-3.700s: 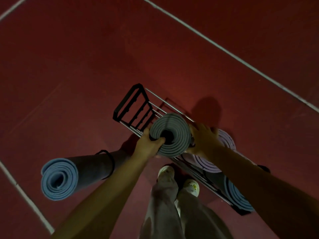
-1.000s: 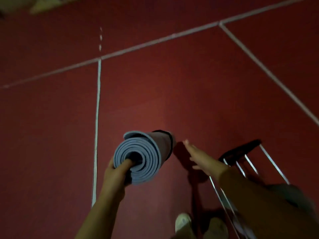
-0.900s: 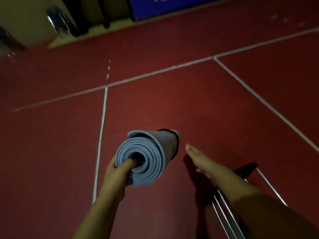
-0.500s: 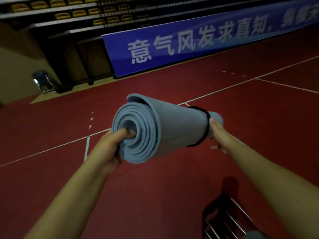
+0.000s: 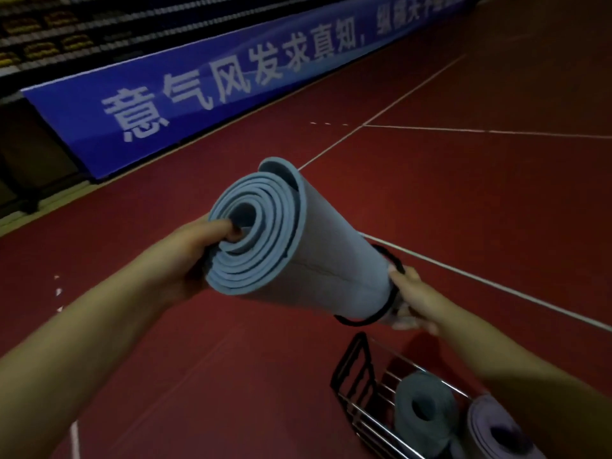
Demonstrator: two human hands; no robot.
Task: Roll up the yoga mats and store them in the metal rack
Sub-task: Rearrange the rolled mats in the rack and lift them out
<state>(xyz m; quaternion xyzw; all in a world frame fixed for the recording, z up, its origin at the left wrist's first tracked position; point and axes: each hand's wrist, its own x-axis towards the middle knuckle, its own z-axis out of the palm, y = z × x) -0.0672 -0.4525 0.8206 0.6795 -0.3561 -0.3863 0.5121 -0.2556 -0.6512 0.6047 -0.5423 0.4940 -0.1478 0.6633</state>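
I hold a rolled blue yoga mat [image 5: 318, 246] in the air, its spiral end facing me and a black strap [image 5: 371, 318] round its far part. My left hand [image 5: 195, 256] grips the near end, thumb hooked into the roll's core. My right hand [image 5: 410, 299] holds the far part of the roll at the strap, fingers curled under it. The metal rack [image 5: 356, 369], black end frame and silver bars, stands on the floor at the lower right, below the mat's far end. In it stand a rolled grey-blue mat [image 5: 424, 409] and a rolled lilac mat [image 5: 496, 432].
Red sports floor [image 5: 231, 376] with white court lines [image 5: 480, 279] spreads all round. A long blue banner [image 5: 215, 84] with white characters runs along the far edge, with dark tiered seating behind it.
I took the mat from the floor and raised it. Since half a second ago the view has turned right, the mat's far end tilts down toward the rack, and the rack's mats have come into view.
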